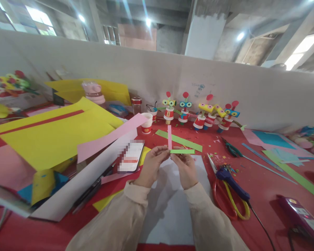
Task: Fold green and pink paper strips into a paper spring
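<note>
A narrow pink paper strip (169, 136) and a narrow green paper strip (184, 151) meet at a right angle, the pink one pointing away from me and the green one to the right. My left hand (151, 165) pinches them at the corner. Close beside it, my right hand (185, 169) holds the same corner from below, its thumb at the green strip and its other fingers partly hidden behind it. Under both hands lies a white sheet (170, 205). Beyond them a wider green strip (179, 140) rests on the red table (264, 181).
Scissors (230, 198) and a blue hot-glue gun (232, 181) lie to the right, near green-handled pliers (231, 148). Paper-cup figures (184, 113) line the wall. Left are a phone (131, 157), paper cups (146, 126) and yellow sheets (49, 136). A purple device (300, 212) sits far right.
</note>
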{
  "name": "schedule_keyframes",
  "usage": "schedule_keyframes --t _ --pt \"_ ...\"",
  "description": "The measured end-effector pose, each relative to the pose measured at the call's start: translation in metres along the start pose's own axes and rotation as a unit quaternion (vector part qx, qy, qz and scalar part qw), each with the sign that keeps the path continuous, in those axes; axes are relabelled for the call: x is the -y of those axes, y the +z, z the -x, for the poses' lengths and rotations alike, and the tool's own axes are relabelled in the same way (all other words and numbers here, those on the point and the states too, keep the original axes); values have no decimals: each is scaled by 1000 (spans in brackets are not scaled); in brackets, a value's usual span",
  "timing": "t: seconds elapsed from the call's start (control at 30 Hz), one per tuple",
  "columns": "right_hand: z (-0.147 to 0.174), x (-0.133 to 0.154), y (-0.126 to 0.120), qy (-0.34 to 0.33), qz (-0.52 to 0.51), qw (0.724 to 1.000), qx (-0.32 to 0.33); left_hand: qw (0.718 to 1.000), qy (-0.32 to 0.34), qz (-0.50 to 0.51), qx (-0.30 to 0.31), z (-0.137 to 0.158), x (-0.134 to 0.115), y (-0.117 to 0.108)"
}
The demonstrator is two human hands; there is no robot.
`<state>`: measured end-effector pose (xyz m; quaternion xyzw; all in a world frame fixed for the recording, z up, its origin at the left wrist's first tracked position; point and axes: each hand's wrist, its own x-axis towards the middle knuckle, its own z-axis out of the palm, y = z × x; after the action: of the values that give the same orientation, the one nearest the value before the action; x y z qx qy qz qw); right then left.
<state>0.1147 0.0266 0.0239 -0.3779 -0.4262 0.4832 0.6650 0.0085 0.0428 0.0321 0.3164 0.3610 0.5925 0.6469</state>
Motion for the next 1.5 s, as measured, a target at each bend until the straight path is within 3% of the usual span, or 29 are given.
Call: schedule_keyframes --t 0.3,0.6,0.97,1.07,1.17,1.27,1.37,1.5 --pt "-2 -2 -2 -9 66 997 -44 998 -40 39 16 0 3 0" --pt "-5 -2 -4 -21 73 996 -43 996 20 -55 68 3 2 -2" --pt "-7 1 -6 -40 130 991 -19 984 17 -118 136 -4 -4 -10" --pt "-7 -3 -8 -39 141 989 -16 984 4 -135 119 -4 -3 -12" --pt "-7 -6 -10 -55 139 989 -5 991 -22 -101 89 -5 -1 -12" --pt "-6 -6 -12 -85 176 981 12 995 -65 1 71 -5 0 -11" --pt "-6 -7 -12 -105 232 966 33 988 -117 80 54 -5 -1 -10" --pt "-6 -10 -12 -137 273 952 33 978 -174 107 42 -4 -3 -10"
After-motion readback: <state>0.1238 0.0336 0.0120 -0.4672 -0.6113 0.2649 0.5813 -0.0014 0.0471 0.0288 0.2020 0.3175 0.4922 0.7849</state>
